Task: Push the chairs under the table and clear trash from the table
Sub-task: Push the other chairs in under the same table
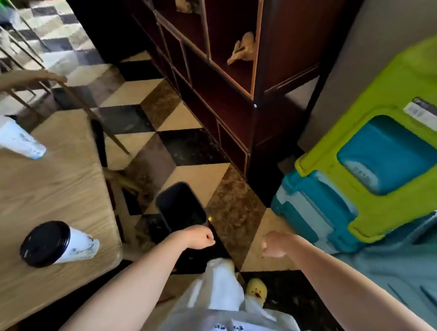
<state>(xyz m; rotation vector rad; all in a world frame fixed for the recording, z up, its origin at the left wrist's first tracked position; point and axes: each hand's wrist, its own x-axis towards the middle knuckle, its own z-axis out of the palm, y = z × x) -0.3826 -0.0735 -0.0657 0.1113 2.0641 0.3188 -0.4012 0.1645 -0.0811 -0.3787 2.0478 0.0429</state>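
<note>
Two paper cups stand on the light wooden table (51, 184). The near cup (58, 244), white with a black lid, sits by the table's front corner. The far cup (16, 137), white and lidless, sits toward the back edge. Left hand (200, 237) and right hand (275, 246) are both curled closed, grasping nothing, above a black bin (180, 206) on the checkered floor.
</note>
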